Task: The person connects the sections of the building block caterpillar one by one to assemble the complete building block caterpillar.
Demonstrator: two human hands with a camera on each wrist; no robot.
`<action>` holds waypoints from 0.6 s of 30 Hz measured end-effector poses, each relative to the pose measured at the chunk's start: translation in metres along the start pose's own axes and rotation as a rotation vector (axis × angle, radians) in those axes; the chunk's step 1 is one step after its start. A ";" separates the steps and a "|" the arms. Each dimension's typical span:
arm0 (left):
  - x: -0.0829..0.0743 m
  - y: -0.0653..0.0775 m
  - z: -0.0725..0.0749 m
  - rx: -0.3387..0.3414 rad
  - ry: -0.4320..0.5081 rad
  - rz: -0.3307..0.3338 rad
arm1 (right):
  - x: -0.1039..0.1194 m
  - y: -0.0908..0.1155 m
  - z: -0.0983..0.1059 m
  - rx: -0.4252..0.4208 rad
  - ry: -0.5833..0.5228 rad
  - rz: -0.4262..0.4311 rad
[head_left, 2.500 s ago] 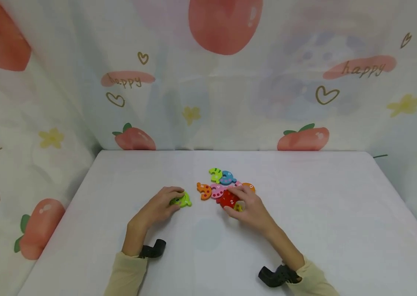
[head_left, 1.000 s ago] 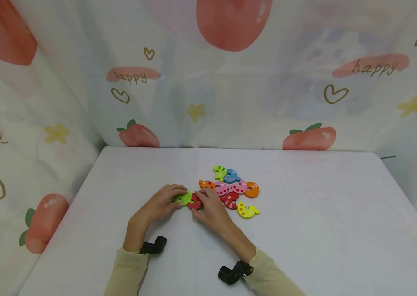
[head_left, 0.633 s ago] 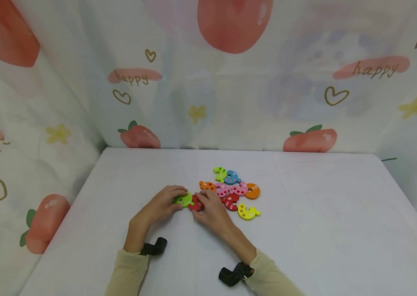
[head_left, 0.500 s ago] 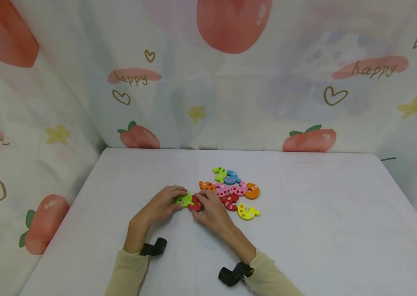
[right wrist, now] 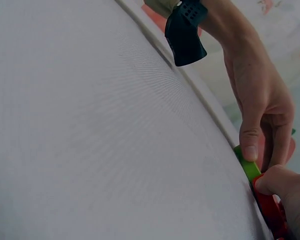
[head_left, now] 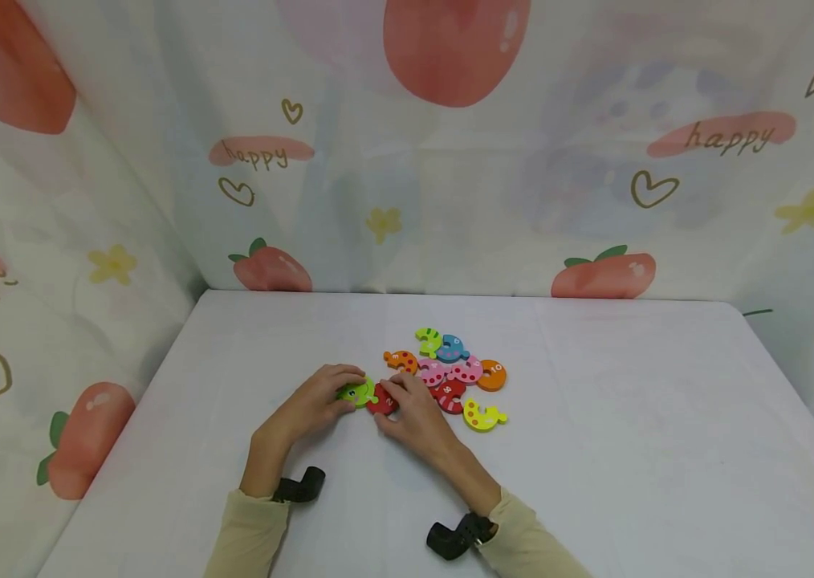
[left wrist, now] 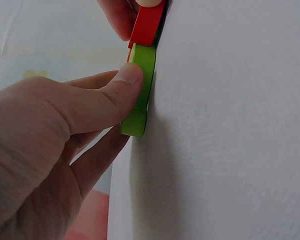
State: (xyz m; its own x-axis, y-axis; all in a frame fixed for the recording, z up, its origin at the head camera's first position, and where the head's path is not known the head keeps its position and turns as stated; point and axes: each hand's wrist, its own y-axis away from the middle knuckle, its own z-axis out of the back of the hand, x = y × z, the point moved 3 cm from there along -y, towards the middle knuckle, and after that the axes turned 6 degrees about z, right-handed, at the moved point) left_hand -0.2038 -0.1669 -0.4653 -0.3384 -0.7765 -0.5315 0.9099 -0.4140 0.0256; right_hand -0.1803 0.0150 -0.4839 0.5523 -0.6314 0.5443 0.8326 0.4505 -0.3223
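Note:
My left hand (head_left: 315, 401) pinches a flat green puzzle piece (head_left: 359, 392) with a face on it, thumb on the near edge and fingers on the far edge. Against its right side sits a red puzzle piece (head_left: 381, 400) marked 2, gripped between thumb and fingers of my right hand (head_left: 417, 416). In the left wrist view the thick green piece (left wrist: 144, 75) and the red piece (left wrist: 149, 24) touch end to end on the table. The right wrist view shows the same red piece (right wrist: 270, 207) under my right thumb; whether the two are fully interlocked cannot be seen.
Right of the hands lie several loose pieces: orange (head_left: 401, 361), blue (head_left: 453, 348), striped green (head_left: 429, 342), pink (head_left: 466, 370), round orange (head_left: 493, 375), striped red (head_left: 448, 396) and yellow (head_left: 483, 416). A white cloth covers the table (head_left: 631, 449); a printed curtain (head_left: 465, 201) hangs behind.
My right hand has carried the red piece left from the cluster to the green one, uncovering the yellow piece. Lately both hands barely move; the spotted orange piece has shifted slightly left.

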 end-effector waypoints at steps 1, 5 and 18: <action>0.000 0.000 0.000 0.001 0.004 0.003 | 0.000 0.000 0.000 -0.001 -0.002 0.002; -0.001 0.001 0.000 0.002 0.004 0.006 | 0.000 0.001 0.001 -0.005 -0.014 0.008; 0.000 0.001 0.000 -0.012 0.000 0.000 | 0.000 -0.001 0.000 -0.013 -0.062 0.016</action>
State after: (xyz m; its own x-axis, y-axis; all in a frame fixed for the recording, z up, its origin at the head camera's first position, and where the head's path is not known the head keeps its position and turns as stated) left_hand -0.2026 -0.1668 -0.4654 -0.3386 -0.7766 -0.5312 0.9126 -0.4085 0.0156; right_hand -0.1808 0.0142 -0.4836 0.5627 -0.5836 0.5855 0.8241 0.4522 -0.3412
